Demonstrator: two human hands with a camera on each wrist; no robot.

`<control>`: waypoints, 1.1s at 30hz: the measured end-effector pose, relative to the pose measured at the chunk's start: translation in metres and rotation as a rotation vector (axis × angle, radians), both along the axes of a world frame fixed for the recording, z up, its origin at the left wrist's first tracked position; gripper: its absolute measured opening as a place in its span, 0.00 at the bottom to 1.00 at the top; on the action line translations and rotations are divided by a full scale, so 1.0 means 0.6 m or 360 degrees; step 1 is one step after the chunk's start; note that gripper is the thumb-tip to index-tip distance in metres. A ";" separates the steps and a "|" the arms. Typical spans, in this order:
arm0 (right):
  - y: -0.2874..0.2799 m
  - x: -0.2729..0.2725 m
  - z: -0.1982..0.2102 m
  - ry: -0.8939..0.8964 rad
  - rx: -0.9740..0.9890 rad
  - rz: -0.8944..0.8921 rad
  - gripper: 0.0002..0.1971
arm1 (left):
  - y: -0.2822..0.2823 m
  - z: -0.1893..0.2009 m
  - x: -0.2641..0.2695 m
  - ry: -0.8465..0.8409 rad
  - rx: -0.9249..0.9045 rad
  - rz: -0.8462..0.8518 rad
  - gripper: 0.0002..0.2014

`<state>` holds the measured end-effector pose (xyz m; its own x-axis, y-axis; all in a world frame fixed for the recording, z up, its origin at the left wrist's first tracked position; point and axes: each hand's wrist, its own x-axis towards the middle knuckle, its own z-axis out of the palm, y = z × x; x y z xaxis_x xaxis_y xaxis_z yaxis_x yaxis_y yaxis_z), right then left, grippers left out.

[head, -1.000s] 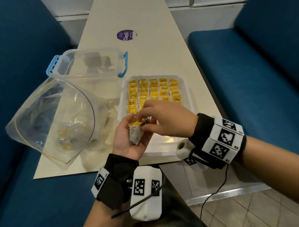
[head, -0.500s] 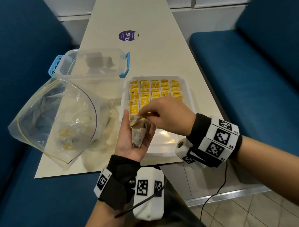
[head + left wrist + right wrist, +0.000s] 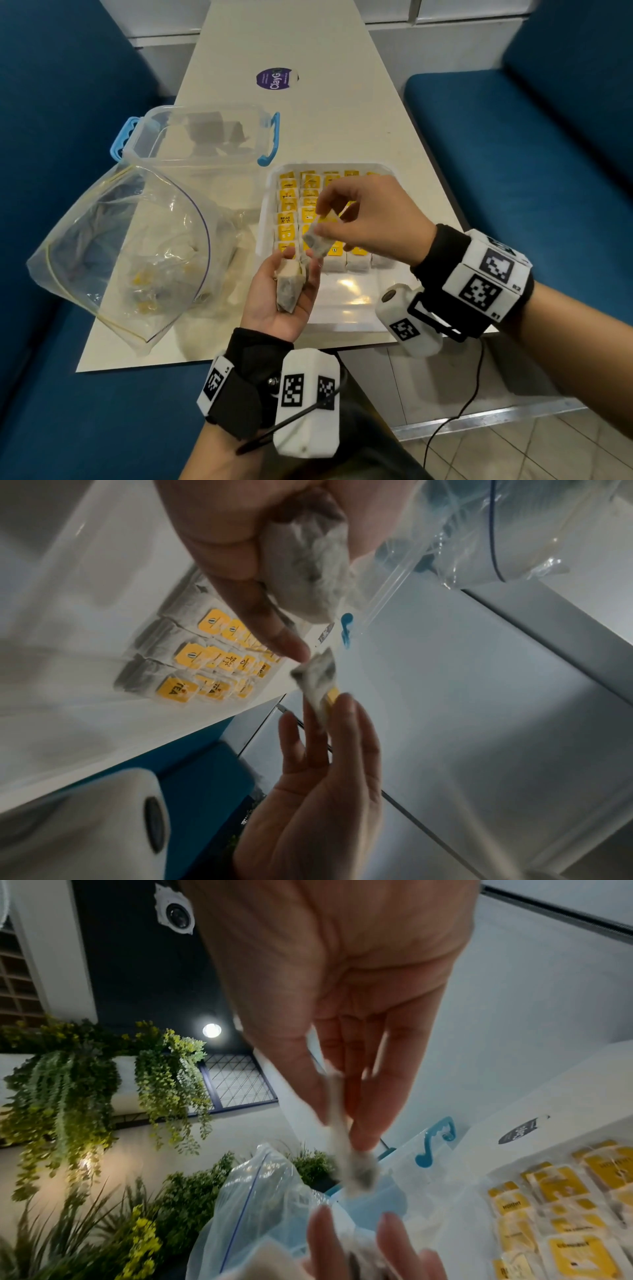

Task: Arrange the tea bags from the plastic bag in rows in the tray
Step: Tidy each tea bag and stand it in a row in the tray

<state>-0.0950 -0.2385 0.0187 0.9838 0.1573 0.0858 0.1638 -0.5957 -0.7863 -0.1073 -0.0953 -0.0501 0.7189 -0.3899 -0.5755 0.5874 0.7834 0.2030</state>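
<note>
My left hand (image 3: 265, 284) lies palm up at the tray's near left corner, fingers loosely curled round a small clump of tea bags (image 3: 289, 287). Just above it my right hand (image 3: 330, 214) pinches one tea bag (image 3: 318, 240) by its top, so it hangs over the white tray (image 3: 265, 219). In the tray, rows of tea bags with yellow tags (image 3: 286, 219) fill the far part. The left wrist view shows the clump (image 3: 308, 569) and the pinched bag (image 3: 318, 685). That same hanging bag (image 3: 349, 1156) appears blurred in the right wrist view. The clear plastic bag (image 3: 137, 246) lies left of the tray, a few tea bags inside.
A clear lidded box with blue handles (image 3: 202, 137) stands behind the plastic bag. A round purple sticker (image 3: 276, 78) lies further up the table (image 3: 342, 120). Blue benches (image 3: 513, 154) flank the table on both sides. The tray's near part shows bare bottom (image 3: 342, 301).
My right hand has drawn one tea bag up out of the clump in my left palm and lifted it up over the tray. The left hand has stayed in place.
</note>
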 end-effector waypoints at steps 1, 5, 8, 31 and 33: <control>-0.001 0.002 0.001 0.0019 0.0028 -0.0014 0.05 | 0.001 0.002 -0.001 0.0018 -0.0029 -0.0014 0.12; 0.007 0.010 -0.002 0.0129 0.0173 -0.0075 0.12 | 0.002 0.007 -0.003 0.0060 -0.0082 -0.0115 0.16; 0.012 0.017 0.000 0.0149 0.0108 -0.0116 0.11 | 0.004 0.008 -0.004 0.0081 -0.0078 -0.0114 0.15; 0.106 0.110 -0.109 0.1015 -0.0625 0.0298 0.16 | 0.097 -0.006 0.001 0.0026 -0.0072 0.0283 0.08; 0.108 0.113 -0.112 0.1022 -0.0618 0.0312 0.16 | 0.095 -0.004 -0.001 0.0012 -0.0080 0.0279 0.04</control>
